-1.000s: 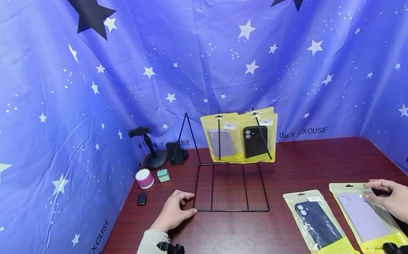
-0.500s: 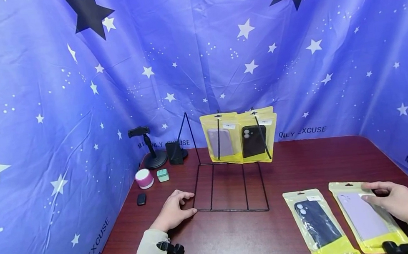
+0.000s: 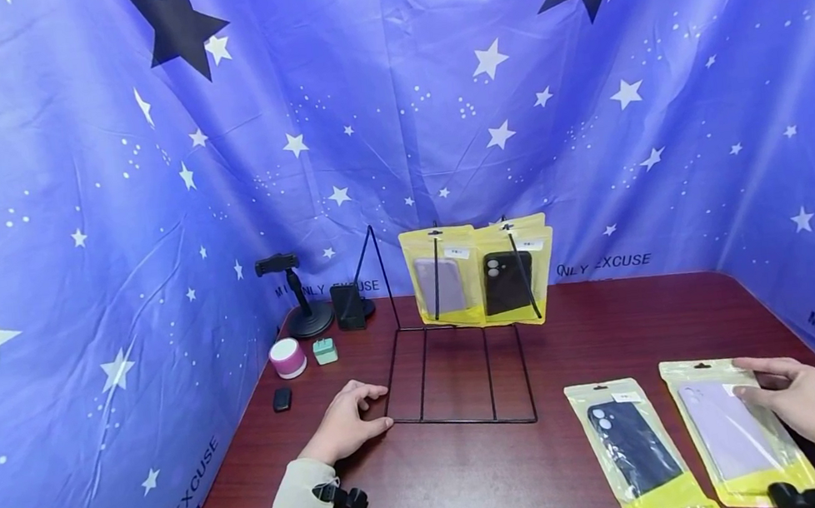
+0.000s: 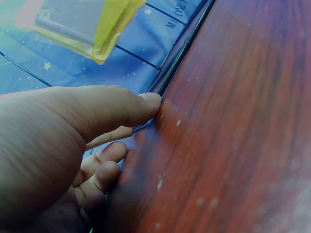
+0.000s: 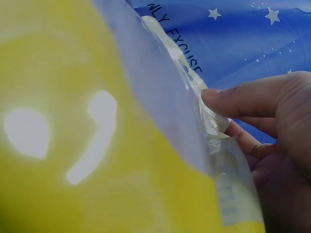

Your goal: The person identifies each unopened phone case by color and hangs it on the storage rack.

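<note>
The black wire display rack [image 3: 491, 378] stands mid-table with its base toward me. My left hand [image 3: 347, 424] holds the rack's front left corner, thumb [image 4: 146, 104] at the front wire and fingers bent at the side. At the right, my right hand [image 3: 809, 401] pinches the upper right edge of a bagged lilac phone case [image 3: 730, 431], thumb [image 5: 218, 102] on the near face. This yellow-and-clear bag is tilted in the right wrist view. Left of it lies a bagged dark phone case [image 3: 636, 446].
Bagged lilac [image 3: 449, 287] and black [image 3: 509, 284] phone cases hang from the rack's hooks. At the back left are a phone stand [image 3: 309, 320], a black block-like object [image 3: 348, 307], a pink-and-white round tub [image 3: 288, 360], a mint charger [image 3: 325, 351] and a small black item [image 3: 282, 400].
My right hand and the bagged lilac phone case have shifted slightly right, the bag's top edge rising a little. The left hand stays at the rack's corner.
</note>
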### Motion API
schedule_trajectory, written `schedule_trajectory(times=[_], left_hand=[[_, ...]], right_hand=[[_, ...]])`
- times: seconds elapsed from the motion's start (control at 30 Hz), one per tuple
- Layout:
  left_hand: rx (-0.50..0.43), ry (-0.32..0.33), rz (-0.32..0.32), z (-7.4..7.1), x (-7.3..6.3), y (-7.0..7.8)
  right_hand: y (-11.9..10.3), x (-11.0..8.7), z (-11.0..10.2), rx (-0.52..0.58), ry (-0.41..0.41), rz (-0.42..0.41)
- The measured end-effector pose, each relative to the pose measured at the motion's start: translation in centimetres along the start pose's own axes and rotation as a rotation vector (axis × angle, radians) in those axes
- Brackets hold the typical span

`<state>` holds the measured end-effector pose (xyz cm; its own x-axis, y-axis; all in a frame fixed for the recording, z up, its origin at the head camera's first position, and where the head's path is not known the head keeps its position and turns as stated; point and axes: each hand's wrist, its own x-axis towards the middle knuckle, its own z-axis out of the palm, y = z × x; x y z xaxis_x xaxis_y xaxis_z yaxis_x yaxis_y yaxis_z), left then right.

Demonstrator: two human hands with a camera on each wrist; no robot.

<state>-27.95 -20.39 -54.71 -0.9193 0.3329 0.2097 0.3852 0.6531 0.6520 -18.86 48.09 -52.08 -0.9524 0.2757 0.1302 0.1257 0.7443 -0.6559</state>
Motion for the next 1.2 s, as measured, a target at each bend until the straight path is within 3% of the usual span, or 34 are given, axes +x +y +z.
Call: schedule_trajectory(times=[0.33,0.67,0.87,1.1,1.2], left_hand=[[0.013,-0.014,0.0,-0.02,-0.02,0.11],[0.01,-0.013,-0.015,-0.04,-0.07,0.28],[0.003,-0.013,-0.013,0.01,-0.09,0.15],[0.011,-0.004,-0.007,0.09,-0.02,0.06],[0.007,-0.005,-0.006,0.11,0.02,0.03]], right_hand=[[0.05,0.02,-0.17,0.104,0.047,0.04],[0.67,-0.12,-0.23,0.143,-0.008,-0.017],[0.55,-0.41,0.11,0.274,0.023,-0.051],[0.05,-0.73,-0.07,0.208,0.074,-0.062],[-0.04,-0.64,-0.16,0.252,0.088,-0.043]])
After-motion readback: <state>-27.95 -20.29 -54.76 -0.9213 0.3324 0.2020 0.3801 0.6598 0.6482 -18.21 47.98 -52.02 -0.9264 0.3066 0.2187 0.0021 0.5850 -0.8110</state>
